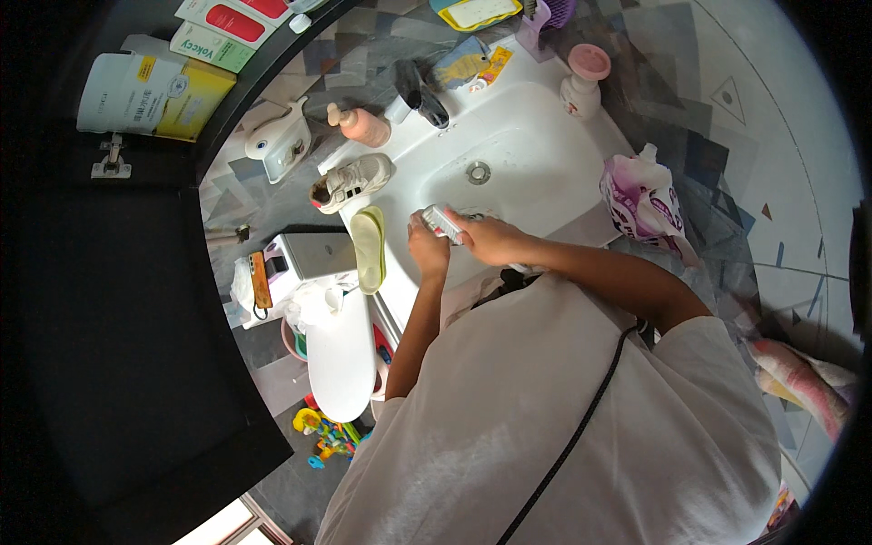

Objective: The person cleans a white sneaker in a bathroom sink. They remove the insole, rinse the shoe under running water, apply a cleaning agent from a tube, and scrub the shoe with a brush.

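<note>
My left hand (430,251) grips a pale shoe (432,216) over the near edge of the white washbasin (538,163). Fingers cover much of this shoe, so its shape is only partly seen. In my right hand (496,240) is a white scrubbing brush (446,223), pressed against the shoe; its bristles are hidden. A cream sneaker (351,182) with dark stripes lies on the basin's left rim. Just below it rests a pair of pale green insoles (368,250). The metal drain (478,172) shows beyond my hands.
A dark faucet (422,99), pink pump bottle (364,127) and toothpaste tube (492,68) stand or lie along the basin's back. To the right are a pink-topped dispenser (586,78) and purple-white refill pouch (644,197). At left are an open cabinet door (136,306) and toilet (340,368).
</note>
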`<state>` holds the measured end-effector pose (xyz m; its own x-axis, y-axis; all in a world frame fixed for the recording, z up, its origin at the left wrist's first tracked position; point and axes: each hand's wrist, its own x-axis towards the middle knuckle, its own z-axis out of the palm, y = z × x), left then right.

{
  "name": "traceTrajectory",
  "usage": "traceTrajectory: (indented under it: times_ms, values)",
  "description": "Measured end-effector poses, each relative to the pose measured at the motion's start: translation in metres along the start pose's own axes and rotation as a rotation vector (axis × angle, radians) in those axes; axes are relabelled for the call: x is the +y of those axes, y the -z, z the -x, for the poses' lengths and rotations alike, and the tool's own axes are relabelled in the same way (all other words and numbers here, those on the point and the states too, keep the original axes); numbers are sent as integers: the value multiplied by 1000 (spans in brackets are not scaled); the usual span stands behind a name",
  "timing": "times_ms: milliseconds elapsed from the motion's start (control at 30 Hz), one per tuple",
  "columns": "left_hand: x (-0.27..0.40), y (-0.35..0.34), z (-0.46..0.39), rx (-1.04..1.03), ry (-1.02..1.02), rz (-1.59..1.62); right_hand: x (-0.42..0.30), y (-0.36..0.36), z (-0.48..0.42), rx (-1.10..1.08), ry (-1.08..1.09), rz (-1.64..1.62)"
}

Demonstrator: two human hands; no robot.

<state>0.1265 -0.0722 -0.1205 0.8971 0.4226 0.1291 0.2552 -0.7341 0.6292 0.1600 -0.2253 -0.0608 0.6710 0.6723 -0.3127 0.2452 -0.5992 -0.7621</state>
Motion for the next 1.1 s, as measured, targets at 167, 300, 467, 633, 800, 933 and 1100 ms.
traceTrajectory:
  times_ms: [167, 300, 467, 633, 800, 933, 1100]
  values:
    - [19, -2, 2, -14, -51, -37, 6, 16, -43, 32, -177, -34]
    - [1, -5, -4, -13, -50, -1, 10, 13, -41, 37, -130, -106]
    - [-21, -4, -5, 14, 63, 29, 5, -9, 0, 38, 76, 9]
    - [13, 1, 7, 2, -29, -4, -9, 13, -31, -19, -160, 9]
    - [-7, -3, 7, 38, -44, 32, 44, -8, -49, -11, -204, -73]
    - [-7, -3, 11, 55, -37, 27, 29, -5, -17, -37, -55, -59]
    - [-2, 2, 15, 58, -78, 15, 8, 3, -12, -41, -132, 102]
